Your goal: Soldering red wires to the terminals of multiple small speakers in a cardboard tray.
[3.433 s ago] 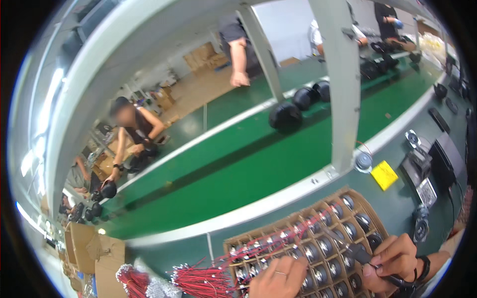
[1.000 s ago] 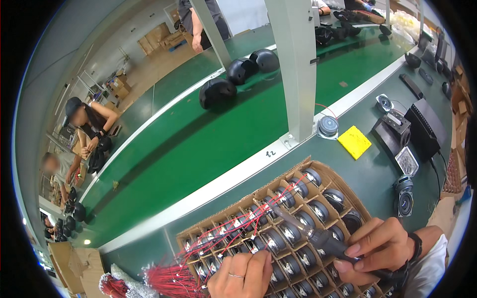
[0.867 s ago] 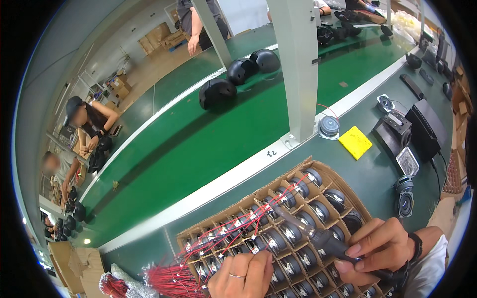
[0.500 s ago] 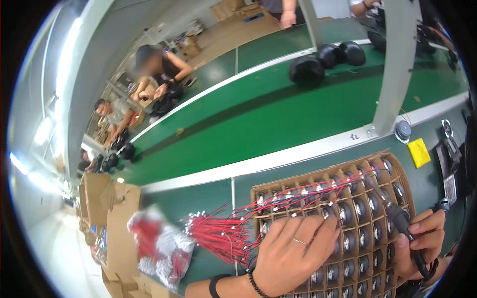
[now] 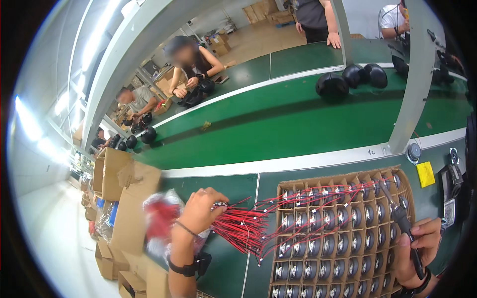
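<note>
My left hand [image 5: 199, 211] is at the left end of a bundle of thin red wires [image 5: 241, 226] with small connectors, its fingers curled and closed on the wire ends; how many it grips is hidden. In my right hand [image 5: 421, 248] is a soldering iron [image 5: 401, 221] with a black handle, its metal tip pointing up and left over the box. Below that tip, a cardboard divider box [image 5: 343, 178] holds rows of small round speakers [image 5: 329, 218], one per cell. Red and dark wires [image 5: 323, 193] trail across its upper cells.
A clear plastic bag [image 5: 161, 213] of red wires lies left of my hand, beside cardboard boxes [image 5: 131, 198]. A yellow sponge [image 5: 425, 174] and a loose speaker [image 5: 413, 152] sit at the right. Beyond a grey post [image 5: 410, 99] runs a green conveyor [image 5: 258, 131] with black rounded housings [image 5: 332, 87]; people work across it.
My left hand has moved left from above the speaker box to the wire bundle. The right hand still holds the soldering iron over the box. The whole view has shifted.
</note>
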